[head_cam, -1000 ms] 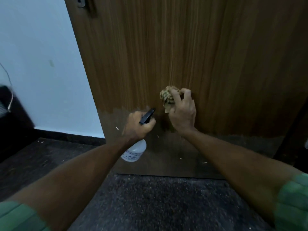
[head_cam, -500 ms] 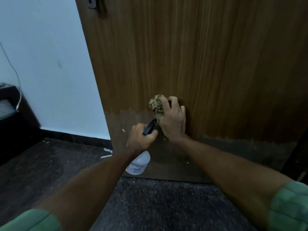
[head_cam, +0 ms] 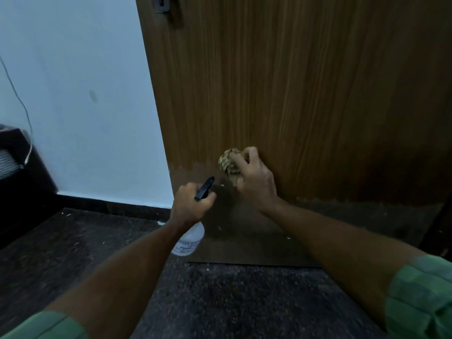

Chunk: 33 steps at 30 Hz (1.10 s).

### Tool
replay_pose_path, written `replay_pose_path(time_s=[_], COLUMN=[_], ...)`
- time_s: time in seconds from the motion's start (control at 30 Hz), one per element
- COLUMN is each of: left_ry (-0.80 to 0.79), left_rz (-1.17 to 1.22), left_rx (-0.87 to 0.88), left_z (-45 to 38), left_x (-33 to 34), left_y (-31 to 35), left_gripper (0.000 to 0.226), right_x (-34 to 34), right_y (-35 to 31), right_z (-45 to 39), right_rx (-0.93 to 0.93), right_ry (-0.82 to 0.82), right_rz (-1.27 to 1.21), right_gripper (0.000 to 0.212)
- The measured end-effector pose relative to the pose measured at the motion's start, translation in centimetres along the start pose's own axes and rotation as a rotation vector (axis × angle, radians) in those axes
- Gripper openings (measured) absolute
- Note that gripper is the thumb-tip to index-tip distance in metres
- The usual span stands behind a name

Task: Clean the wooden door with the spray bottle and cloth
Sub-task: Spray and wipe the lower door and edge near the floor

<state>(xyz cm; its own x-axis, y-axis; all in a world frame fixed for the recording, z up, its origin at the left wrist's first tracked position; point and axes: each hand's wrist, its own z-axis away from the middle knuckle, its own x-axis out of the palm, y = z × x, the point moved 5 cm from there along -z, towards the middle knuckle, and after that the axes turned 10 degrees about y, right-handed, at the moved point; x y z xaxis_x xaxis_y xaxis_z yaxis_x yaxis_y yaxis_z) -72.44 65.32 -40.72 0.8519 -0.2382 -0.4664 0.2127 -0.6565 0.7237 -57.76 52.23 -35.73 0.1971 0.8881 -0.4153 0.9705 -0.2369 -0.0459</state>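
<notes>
The right hand (head_cam: 255, 178) grips a bunched, patterned cloth (head_cam: 228, 163), fingers curled round it, and presses it against the wooden door (head_cam: 293, 94) at the line where the brown grain gives way to a darker, duller band along the bottom. Just below and left of it, the left hand (head_cam: 192, 206) is closed round the neck of a spray bottle (head_cam: 189, 241). The bottle's black nozzle (head_cam: 205, 188) sticks up past the knuckles toward the cloth, and its clear body hangs beneath the wrist. A label with dark print sits on the bottle, but the letters are too blurred to read. The two hands are near each other, not touching.

Pale flecks dot the door's lower band around and below the hands. Above the hands, at the door's upper left edge, a metal fitting (head_cam: 161, 4) shows. To the left of the left hand is a pale blue wall (head_cam: 73, 94) with a thin cable (head_cam: 19, 101) running down it to a dark unit (head_cam: 14, 152). Under both forearms lies dark speckled floor (head_cam: 232, 297). Green sleeves (head_cam: 420, 297) cover the upper arms.
</notes>
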Motion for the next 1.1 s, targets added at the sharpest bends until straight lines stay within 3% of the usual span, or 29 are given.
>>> replay_pose_path(time_s=[0.07, 0.13, 0.2, 0.3, 0.37, 0.43, 0.5, 0.57, 0.6, 0.73, 0.77, 0.83, 0.9, 0.97, 1.1], left_ry=[-0.014, -0.051, -0.064, -0.034, -0.02, 0.007, 0.016, 0.004, 0.002, 0.0, -0.011, -0.037, -0.056, -0.082, -0.072], left_rz=[-0.013, -0.04, -0.044, -0.055, -0.046, -0.046, -0.047, -0.081, -0.108, -0.163, -0.166, -0.181, -0.19, -0.172, -0.214], left_rx=[0.003, 0.031, 0.056, 0.062, 0.062, 0.052, 0.048, 0.039, 0.022, -0.047, -0.061, -0.076, -0.077, -0.076, -0.063], left_z=[0.1, 0.4, 0.3, -0.1, -0.4, -0.6, -0.6, -0.4, -0.4, -0.7, -0.6, -0.3, -0.1, 0.0, -0.3], left_x=[-0.5, -0.9, -1.3, -1.9, -2.2, -3.1, -3.7, -4.1, -4.3, -5.1, -5.3, -5.4, -5.6, -5.4, -5.9], left_y=[-0.7, -0.7, -0.5, -0.7, -0.6, -0.7, -0.8, -0.9, -1.0, -3.1, -3.7, -4.4, -4.5, -4.2, -4.2], left_gripper=[0.042, 0.037, 0.038, 0.042, 0.044, 0.042, 0.042, 0.041, 0.04, 0.036, 0.034, 0.033, 0.033, 0.029, 0.03], right_x=[2.6, 4.2, 4.1, 2.2, 1.6, 2.9, 5.1, 6.2, 6.1, 3.6, 3.5, 4.7, 7.0, 7.9, 5.9], right_y=[-1.2, -1.6, -2.1, -3.3, -3.3, -4.0, -5.0, -5.2, -5.6, -6.4, -6.4, -7.0, -7.8, -7.7, -7.5], right_z=[2.6, 4.7, 3.9, -0.1, -1.3, -0.5, 2.2, 3.7, 3.1, -2.6, -3.2, -2.6, 0.3, 2.8, -0.3], right_rx=[-0.224, -0.271, -0.194, 0.016, 0.109, -0.046, -0.276, -0.309, -0.275, 0.073, 0.109, -0.024, -0.224, -0.24, -0.033], right_ry=[-0.31, -0.549, -0.468, -0.076, 0.068, -0.076, -0.381, -0.567, -0.515, -0.008, 0.054, -0.059, -0.345, -0.536, -0.172], right_rz=[0.063, 0.071, 0.042, -0.041, -0.072, -0.002, 0.071, 0.058, 0.018, -0.11, -0.121, -0.038, 0.023, 0.025, -0.113], right_gripper=[0.059, 0.064, 0.06, 0.044, 0.048, 0.046, 0.056, 0.063, 0.063, 0.049, 0.047, 0.049, 0.059, 0.055, 0.052])
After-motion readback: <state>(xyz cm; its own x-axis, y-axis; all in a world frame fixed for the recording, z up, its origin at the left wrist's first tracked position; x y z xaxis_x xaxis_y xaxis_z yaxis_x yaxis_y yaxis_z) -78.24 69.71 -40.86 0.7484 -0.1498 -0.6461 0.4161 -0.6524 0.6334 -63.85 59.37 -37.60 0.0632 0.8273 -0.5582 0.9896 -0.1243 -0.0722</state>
